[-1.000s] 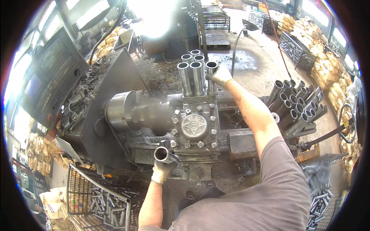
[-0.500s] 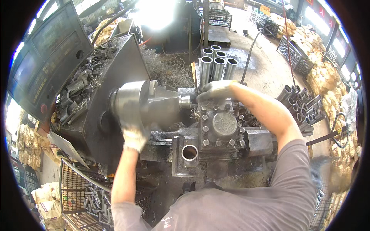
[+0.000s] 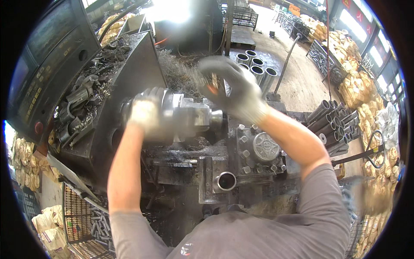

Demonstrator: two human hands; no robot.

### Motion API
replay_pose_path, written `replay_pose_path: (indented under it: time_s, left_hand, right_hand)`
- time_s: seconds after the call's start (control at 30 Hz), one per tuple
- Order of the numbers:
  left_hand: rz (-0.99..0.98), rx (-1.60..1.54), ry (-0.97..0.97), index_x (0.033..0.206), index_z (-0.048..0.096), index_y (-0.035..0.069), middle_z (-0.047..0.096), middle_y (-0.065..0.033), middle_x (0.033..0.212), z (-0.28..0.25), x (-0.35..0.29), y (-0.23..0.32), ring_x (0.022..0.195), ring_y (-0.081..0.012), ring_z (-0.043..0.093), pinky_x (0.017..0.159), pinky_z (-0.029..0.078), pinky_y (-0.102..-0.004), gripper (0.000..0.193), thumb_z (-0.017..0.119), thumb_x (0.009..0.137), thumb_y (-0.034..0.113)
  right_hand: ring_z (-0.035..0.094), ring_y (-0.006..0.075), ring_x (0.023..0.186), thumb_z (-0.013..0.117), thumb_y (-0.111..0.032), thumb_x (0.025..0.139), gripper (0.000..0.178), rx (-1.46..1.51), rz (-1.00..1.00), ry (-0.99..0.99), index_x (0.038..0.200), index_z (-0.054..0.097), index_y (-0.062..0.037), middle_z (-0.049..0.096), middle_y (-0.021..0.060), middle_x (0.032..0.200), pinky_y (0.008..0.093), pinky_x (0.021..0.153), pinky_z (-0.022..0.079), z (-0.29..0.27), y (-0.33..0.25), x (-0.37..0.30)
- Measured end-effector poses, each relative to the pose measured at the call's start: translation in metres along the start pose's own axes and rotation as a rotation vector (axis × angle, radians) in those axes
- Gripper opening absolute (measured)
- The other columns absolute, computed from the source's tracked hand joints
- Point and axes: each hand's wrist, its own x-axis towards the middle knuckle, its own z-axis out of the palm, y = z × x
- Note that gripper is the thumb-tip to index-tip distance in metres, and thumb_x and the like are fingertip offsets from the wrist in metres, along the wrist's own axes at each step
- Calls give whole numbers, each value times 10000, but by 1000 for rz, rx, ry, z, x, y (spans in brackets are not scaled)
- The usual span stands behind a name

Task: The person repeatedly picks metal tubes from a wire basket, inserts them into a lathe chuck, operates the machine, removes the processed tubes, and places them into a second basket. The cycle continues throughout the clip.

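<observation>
My left hand [image 3: 145, 111], in a pale work glove and smeared by motion, lies over the lathe chuck [image 3: 177, 104] with its fingers spread across the top. From the chuck's right side stick out its blocky jaws [image 3: 201, 116]. My right hand [image 3: 235, 84], gloved in grey, is raised behind and right of the jaws. Its fingers and thumb curve apart with nothing seen between them, and the fingertips are blurred. Below my right wrist sits the bolted tool post [image 3: 264, 146]. A short metal tube [image 3: 226, 181] stands upright on the carriage in front.
Several steel tubes [image 3: 270, 77] stand upright behind the tool post. More tubes [image 3: 334, 125] lie stacked at the right. A bin of metal scrap [image 3: 88, 93] and a dark control panel [image 3: 47, 77] are at the left. Below them is a mesh crate [image 3: 75, 216] holding small tubes.
My left hand has gone from the chuck's near lower side up over its top. My right hand has lifted away from the tool post and opened. The view has shifted slightly.
</observation>
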Motion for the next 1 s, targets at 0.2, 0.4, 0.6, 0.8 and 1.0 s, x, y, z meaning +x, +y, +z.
replay_pose_path:
  time_s: [0.2,0.4,0.6,0.8,1.0]
  left_hand:
    - [-140,-199,407,1544,513,47,607,-212,1509,48,26,18,1427,-366,563,1225,434,-474,811,726,764,114]
    - [-109,-173,705,1538,512,38,638,-251,1425,71,-5,17,1373,-438,572,1238,377,-552,833,744,744,132]
    - [-94,-182,749,1528,523,34,654,-258,1388,75,-12,12,1343,-451,585,1236,380,-557,819,743,745,128]
    - [-118,-215,745,1520,535,62,657,-217,1421,79,-6,18,1395,-396,574,1257,354,-540,802,758,754,145]
    - [-52,-394,727,1565,485,45,608,-218,1506,71,-15,20,1455,-377,526,1271,308,-534,810,785,845,264]
  right_hand:
    - [730,350,1187,868,-343,763,721,-305,481,-977,1395,670,-55,749,211,1287,451,1005,580,5,99,-41]
    - [784,276,919,875,-423,815,516,-40,603,-1346,1078,776,10,805,174,1083,397,765,631,58,140,-111]
    - [755,210,915,883,-488,819,638,102,788,-1652,1182,733,15,798,187,1057,397,771,603,44,111,-65]
    - [786,341,852,903,-499,725,558,-428,483,-1500,980,793,-14,792,195,923,450,789,625,-31,90,-65]
    - [789,375,906,867,-314,786,442,-895,510,-985,1094,728,-29,782,219,995,461,791,634,-86,-38,-18]
